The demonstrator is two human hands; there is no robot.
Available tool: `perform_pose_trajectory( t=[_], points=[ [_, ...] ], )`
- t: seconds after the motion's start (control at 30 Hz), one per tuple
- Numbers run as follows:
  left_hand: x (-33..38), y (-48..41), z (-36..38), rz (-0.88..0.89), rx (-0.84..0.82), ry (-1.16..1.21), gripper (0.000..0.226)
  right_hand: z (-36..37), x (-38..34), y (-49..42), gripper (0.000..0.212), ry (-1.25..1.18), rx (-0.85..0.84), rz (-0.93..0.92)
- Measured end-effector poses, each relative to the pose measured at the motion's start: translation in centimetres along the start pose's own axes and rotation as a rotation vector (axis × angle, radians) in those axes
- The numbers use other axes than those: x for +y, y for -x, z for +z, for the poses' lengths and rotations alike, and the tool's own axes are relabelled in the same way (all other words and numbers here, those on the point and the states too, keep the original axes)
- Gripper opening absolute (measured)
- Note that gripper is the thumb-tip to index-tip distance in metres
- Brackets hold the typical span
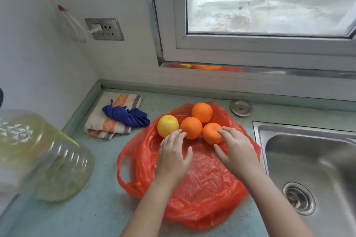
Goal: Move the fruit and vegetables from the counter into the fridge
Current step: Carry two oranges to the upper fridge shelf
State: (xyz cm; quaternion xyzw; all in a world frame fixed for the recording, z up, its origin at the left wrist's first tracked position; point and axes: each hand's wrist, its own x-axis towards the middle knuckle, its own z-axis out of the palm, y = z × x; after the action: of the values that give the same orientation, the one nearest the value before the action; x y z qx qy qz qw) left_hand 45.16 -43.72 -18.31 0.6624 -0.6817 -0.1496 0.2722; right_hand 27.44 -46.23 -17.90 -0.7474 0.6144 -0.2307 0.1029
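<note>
Three oranges and one yellow fruit lie on a spread red plastic bag on the green counter. The far orange sits at the back, the middle orange in front of it, the right orange beside that. My left hand reaches between the yellow fruit and the middle orange, fingertips touching them, fingers fairly straight. My right hand lies against the right orange, fingers over its right side and thumb below it, not closed round it.
A steel sink lies to the right with a round cap behind it. A striped towel with a blue cloth lies at the back left. A large clear jug stands at the left. Wall socket and window above.
</note>
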Motion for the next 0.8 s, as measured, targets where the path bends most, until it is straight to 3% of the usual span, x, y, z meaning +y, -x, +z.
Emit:
perform_pose_trajectory(
  t=[0.37, 0.8],
  points=[
    [-2.5, -7.5, 4.1, 0.022, -0.151, -0.013, 0.056, 4.8, 2.3, -5.9, 0.05, 0.016, -0.101, 0.078],
    [-3.2, -9.5, 7.4, -0.008, -0.193, 0.031, 0.067, 7.7, 3.9, -7.0, 0.06, -0.084, -0.222, 0.146]
  ],
)
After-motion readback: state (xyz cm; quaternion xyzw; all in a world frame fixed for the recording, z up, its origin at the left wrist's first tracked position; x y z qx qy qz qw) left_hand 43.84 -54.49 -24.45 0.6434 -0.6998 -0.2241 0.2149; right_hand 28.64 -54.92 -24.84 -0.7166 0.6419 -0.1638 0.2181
